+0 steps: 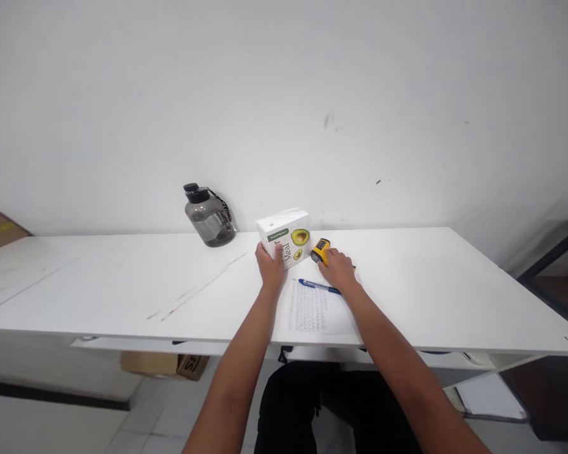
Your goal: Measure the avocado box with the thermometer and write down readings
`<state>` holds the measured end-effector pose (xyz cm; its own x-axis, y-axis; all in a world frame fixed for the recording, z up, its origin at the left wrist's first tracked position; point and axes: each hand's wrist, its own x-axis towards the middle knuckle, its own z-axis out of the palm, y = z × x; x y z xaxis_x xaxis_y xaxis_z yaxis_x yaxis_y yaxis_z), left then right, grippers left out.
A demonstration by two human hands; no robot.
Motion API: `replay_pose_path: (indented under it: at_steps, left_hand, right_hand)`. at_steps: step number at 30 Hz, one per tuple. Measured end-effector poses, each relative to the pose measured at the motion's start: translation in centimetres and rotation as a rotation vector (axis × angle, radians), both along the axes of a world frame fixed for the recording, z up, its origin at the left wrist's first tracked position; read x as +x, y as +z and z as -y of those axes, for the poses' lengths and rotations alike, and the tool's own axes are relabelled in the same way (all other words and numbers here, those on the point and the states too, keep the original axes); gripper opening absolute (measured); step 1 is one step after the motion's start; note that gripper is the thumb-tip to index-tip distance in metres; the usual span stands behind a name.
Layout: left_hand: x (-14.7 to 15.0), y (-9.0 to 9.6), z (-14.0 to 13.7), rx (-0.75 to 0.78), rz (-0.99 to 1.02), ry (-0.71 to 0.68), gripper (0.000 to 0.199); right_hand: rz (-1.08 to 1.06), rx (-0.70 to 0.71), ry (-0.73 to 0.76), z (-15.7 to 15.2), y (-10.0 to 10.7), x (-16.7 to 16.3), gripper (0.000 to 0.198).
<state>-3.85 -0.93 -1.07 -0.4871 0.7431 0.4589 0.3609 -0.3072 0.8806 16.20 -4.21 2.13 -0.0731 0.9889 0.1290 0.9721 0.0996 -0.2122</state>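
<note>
A white carton (284, 236) printed with avocados and the word "Meal" stands slightly tilted above the white desk. My left hand (271, 268) is closed around its lower left side, thumb on the front. Just to the right, my right hand (338, 270) has its fingers wrapped round a yellow and black handheld device (320, 250); its exact kind is unclear and part of it lies under the fingers. Below both hands is a sheet of paper (307, 315) covered in rows of handwriting. A blue pen (318, 286) rests across the top of the paper, close to my right wrist.
A large grey see-through water bottle (211, 217) with a black lid and strap stands at the back left, by the wall. The white desk (416, 284) ends at a front edge above my lap. Cardboard boxes sit at far left (0, 232) and below the desk (163, 364).
</note>
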Motion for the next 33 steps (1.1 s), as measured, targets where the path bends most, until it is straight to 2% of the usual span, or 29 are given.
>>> replay_pose_path:
  at_steps: [20,28,33]
  left_hand:
    - [0.13,0.12,0.15,0.005,0.005,-0.004,0.060]
    - [-0.04,-0.33,0.04,0.004,-0.021,0.005,0.059]
    - [0.24,0.59,0.31,0.002,-0.026,-0.036,0.057]
  right_hand:
    - [0.019,-0.025,0.033,0.42,0.57,-0.07,0.044]
    - [-0.047,0.000,0.010,0.32,-0.14,-0.29,0.047]
    - [-0.121,0.007,-0.006,-0.39,0.38,-0.53,0.056]
